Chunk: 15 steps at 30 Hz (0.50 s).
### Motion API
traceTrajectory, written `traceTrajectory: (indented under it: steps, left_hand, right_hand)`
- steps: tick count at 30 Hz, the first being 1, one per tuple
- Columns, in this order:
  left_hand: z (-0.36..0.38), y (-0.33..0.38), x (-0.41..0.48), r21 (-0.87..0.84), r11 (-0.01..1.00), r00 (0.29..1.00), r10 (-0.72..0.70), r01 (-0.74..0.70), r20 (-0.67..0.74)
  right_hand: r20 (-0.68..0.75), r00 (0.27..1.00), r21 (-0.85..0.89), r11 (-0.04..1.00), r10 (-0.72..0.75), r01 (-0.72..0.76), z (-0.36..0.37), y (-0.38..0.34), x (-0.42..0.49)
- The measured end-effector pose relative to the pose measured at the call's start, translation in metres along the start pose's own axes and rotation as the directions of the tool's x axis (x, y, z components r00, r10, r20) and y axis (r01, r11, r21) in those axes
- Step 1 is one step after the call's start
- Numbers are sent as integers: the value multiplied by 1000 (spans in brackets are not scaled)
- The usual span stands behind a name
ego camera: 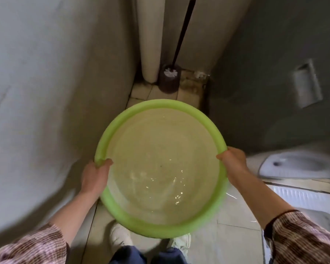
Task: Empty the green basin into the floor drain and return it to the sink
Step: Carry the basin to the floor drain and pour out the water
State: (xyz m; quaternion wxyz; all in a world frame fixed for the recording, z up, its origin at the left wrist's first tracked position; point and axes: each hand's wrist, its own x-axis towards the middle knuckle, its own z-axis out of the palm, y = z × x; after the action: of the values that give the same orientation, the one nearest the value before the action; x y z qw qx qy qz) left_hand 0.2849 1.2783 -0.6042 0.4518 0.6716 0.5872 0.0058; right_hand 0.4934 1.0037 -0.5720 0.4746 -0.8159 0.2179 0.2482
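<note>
A round green basin fills the middle of the view, held level above the tiled floor with cloudy water in it. My left hand grips its left rim, thumb hooked over the edge. On the right rim my right hand holds on the same way. A white squat toilet pan is set in the floor at the right. No sink is in view.
A dark toilet-brush holder with a long handle stands in the far corner beside a white pipe. Walls close in at left and right. A paper holder hangs on the right wall. My shoes are under the basin.
</note>
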Motion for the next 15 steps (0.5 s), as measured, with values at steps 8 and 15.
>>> traceTrajectory:
  steps: [8, 15]
  left_hand:
    - [96, -74, 93, 100, 986, 984, 144, -134, -107]
    - [144, -89, 146, 75, 975, 966, 218, -209, -139]
  right_hand:
    - [33, 994, -134, 985, -107, 111, 64, 71, 105]
    - [44, 985, -149, 974, -164, 169, 101, 98, 164]
